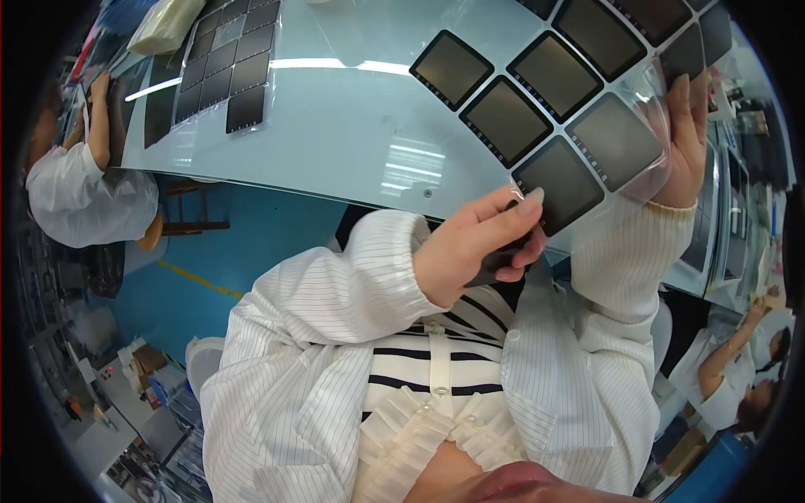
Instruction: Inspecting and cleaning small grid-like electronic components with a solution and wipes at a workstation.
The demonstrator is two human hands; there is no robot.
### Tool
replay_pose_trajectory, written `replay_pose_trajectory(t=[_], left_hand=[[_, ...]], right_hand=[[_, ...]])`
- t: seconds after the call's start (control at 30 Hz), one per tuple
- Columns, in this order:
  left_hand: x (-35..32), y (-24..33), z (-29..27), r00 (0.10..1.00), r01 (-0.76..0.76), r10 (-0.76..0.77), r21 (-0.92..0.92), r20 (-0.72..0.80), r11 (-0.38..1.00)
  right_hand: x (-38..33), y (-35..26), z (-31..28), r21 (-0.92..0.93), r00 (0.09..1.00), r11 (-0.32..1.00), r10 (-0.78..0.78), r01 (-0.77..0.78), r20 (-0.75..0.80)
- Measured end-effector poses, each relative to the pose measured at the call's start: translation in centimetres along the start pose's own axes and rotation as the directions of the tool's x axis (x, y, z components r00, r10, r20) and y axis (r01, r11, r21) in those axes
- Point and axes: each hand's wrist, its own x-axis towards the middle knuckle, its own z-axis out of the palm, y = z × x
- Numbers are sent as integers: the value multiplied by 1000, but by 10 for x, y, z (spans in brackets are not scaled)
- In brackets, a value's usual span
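A clear flexible sheet point(646, 180) carries several dark, rounded rectangular panels point(507, 121) in rows, each with a strip of small marks along one edge. It is lifted at its near right part, over the table's front edge. My left hand point(478, 243) is closed near the lowest panel point(560, 184), thumb on top at its left edge. A dark flat piece point(495, 267) shows among its curled fingers; whether it is separate from the sheet I cannot tell. My right hand point(686, 147) grips the sheet's right edge, its fingers partly behind the clear film.
Another sheet of dark panels point(222, 67) lies on the glossy pale table point(335, 126) at the far left, beside a yellowish packet point(166, 25). A person in white point(92, 193) sits at left near a wooden stool point(189, 210). Other people point(721, 369) work at right.
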Motion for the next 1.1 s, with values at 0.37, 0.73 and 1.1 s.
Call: replay_pose_trajectory(t=[0.37,0.73,1.1], left_hand=[[-8,12,-2,881,-454,407,666,239,591],[-10,30,-5,816,-565,464,646,345,513],[-14,42,-10,612,-528,688,849,390,-12]], right_hand=[[-4,6,16,156,993,983,103,-92,-61],[-14,44,52,213,794,774,607,-597,19],[17,51,69,105,934,932,353,-346,-57]])
